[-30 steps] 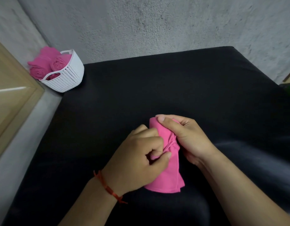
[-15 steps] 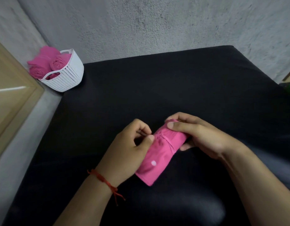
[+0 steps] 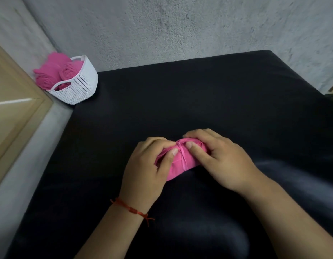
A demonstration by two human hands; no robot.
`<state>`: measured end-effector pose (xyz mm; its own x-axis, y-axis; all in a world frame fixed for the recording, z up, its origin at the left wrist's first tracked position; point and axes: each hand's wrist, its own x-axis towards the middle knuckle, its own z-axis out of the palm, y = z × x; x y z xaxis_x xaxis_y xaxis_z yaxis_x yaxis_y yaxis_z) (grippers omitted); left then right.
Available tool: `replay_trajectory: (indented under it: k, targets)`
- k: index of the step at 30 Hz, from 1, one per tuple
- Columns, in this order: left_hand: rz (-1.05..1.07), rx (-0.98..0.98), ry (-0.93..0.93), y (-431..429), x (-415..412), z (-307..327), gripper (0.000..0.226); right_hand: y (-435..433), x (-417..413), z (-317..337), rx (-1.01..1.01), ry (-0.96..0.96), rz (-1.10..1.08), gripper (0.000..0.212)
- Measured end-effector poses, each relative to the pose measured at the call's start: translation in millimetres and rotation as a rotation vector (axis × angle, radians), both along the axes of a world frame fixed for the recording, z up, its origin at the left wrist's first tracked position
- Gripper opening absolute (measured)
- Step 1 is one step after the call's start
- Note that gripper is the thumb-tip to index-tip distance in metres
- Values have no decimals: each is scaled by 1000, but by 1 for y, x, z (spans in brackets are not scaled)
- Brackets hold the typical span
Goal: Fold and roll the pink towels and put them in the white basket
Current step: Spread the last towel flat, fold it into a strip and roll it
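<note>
Lower centre: left hand (image 3: 148, 165) and right hand (image 3: 218, 157) both clamped on rolled pink cloth towel (image 3: 182, 161) on black cushion (image 3: 180, 101); likely risk: easing grip lets roll spring loose before reaching white perforated plastic basket (image 3: 81, 90), upper left.

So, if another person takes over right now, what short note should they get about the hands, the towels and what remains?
Left hand: grips the left end of the pink towel, thumb on top.
Right hand: grips the right end, fingers curled over it.
The towel is rolled up and lies on the black surface, close to the person.
White basket: far left corner, with rolled pink towels already in it.
Left to do: finish this roll and put it in the basket.
</note>
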<state>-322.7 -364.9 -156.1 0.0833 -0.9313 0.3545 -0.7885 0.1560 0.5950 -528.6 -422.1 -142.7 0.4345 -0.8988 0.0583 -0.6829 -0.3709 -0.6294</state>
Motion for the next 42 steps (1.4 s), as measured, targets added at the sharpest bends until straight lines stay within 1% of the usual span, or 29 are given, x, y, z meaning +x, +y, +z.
replay_trajectory:
  k: [3,5,6,9,11,14,17,23,25,26,28,29,30,31,33,34,35,36,38,40,41,42]
  targets:
    - [-12,-62,-39,-3,2,-5,17,2,1,3,-155,159,-21,43]
    - [-37,-86,-55,-5,3,-6,16,0,1,4,-258,164,-13,38]
    - [-44,-96,-62,-5,3,-7,15,-2,1,3,-271,122,-3,33]
    - [-55,-117,-66,-6,4,-12,13,-8,5,-3,-203,-55,11,18]
    - [-59,-121,-24,-7,4,-14,13,-12,6,-9,-216,-128,25,13]
    - [-78,-108,44,-8,6,-15,13,-15,0,-19,-206,-251,81,13]
    - [-108,-101,73,-10,9,-17,12,-17,-8,-26,-165,-388,123,12]
    - [-93,-131,108,-8,8,-19,19,-18,-14,-27,-76,-507,144,14]
    - [-73,-159,79,-8,9,-18,25,-18,-13,-27,-55,-512,138,14]
    - [-66,-164,55,-8,10,-17,33,-18,-12,-27,-47,-502,138,14]
    - [-65,-97,31,-4,16,-11,59,-17,-14,-29,-28,-481,143,14]
    - [-76,-10,45,-1,21,-7,73,-17,-16,-30,-7,-471,154,16]
    - [-95,96,62,2,26,-5,84,-16,-18,-30,22,-457,175,21]
    - [-112,189,77,5,32,-4,92,-16,-20,-30,54,-440,209,31]
    - [-109,307,123,8,44,-6,97,-16,-22,-32,74,-384,268,56]
    - [-97,335,164,9,47,-5,93,-17,-21,-33,58,-365,284,64]
    - [-92,345,208,8,49,-3,86,-18,-19,-34,37,-375,283,65]
    - [-94,339,253,6,49,-1,76,-19,-17,-35,20,-410,268,62]
    - [-94,258,368,3,41,1,56,-20,-14,-36,-8,-527,216,51]
    - [-61,106,519,2,27,2,35,-17,-8,-33,7,-653,142,36]
    - [-37,50,594,1,17,3,29,-13,-4,-30,25,-702,91,28]
    - [-9,11,673,0,9,5,28,-10,1,-28,26,-734,33,21]
